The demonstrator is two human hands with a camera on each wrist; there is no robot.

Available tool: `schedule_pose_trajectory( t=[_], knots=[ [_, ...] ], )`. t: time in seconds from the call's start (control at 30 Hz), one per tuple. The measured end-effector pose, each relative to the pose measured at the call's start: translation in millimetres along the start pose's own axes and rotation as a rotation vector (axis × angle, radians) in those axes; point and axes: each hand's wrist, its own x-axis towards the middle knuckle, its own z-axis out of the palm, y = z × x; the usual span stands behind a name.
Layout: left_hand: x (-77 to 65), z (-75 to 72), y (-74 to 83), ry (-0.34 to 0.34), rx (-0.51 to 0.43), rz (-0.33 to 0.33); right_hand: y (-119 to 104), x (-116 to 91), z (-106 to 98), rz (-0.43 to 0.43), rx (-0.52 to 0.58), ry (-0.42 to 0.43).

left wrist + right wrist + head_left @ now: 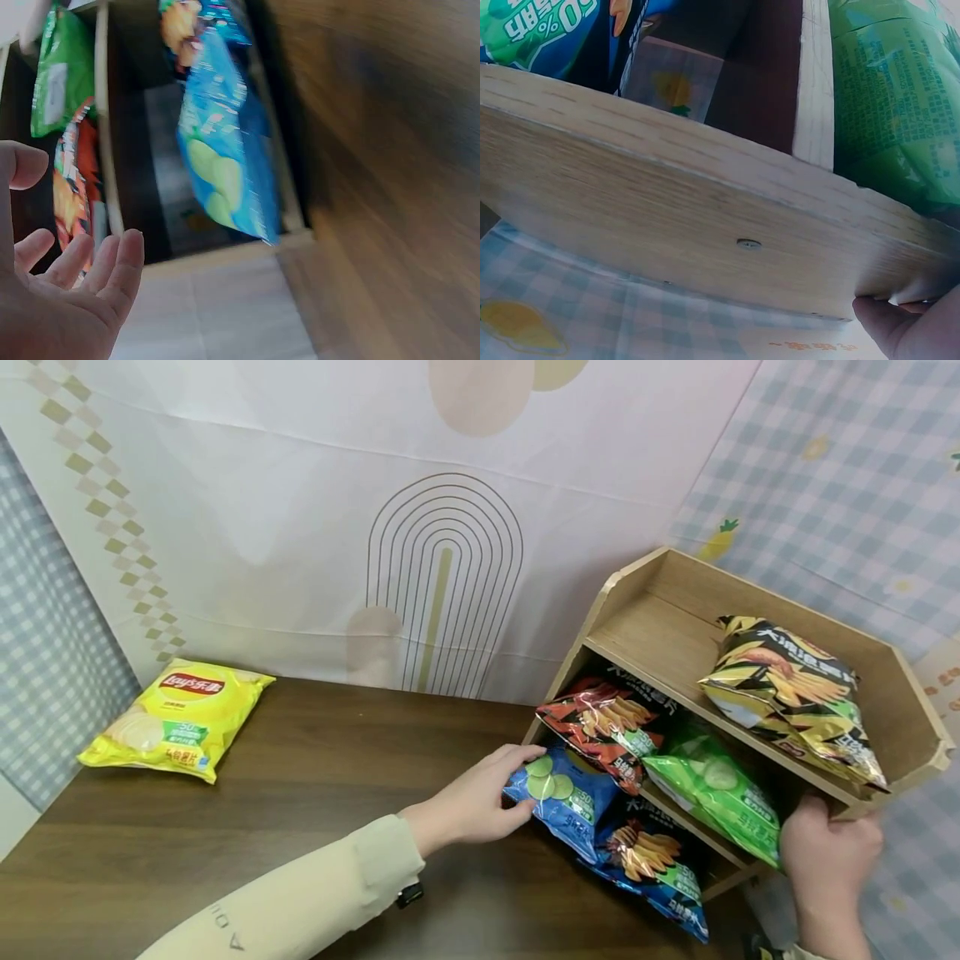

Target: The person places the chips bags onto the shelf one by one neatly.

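Note:
My left hand [487,793] is beside a light-blue bag of chips [566,797] on the rack's bottom level. In the left wrist view, the bent, spread fingers of this left hand [67,300] hold nothing, and the light-blue bag [225,150] sits apart from them. With my right hand [828,852] I grip the right side of the wooden rack [637,618], just below its top level. The right wrist view has the thumb against the outer face of the side panel [667,202]; the other fingers are mostly hidden.
A dark-blue bag [648,852] shares the bottom level. Red [607,718] and green [716,785] bags fill the middle one, and a black-and-gold bag [787,685] lies on top. Far left on the brown table [322,743] is a yellow Lay's bag [180,718]. Cloth hangs behind.

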Motion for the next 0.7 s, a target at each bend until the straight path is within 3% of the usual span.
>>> schedule_pose_trajectory(
  t=[0.43,0.7],
  knots=[
    [-58.3,-20.4,-56.2,0.03,0.205,-0.104,1,0,-1,0.027,0.011,-0.014],
    [-86.4,-53.7,-86.4,0.075,0.401,-0.127,-1,-1,-3,0.036,0.024,-0.03]
  ],
)
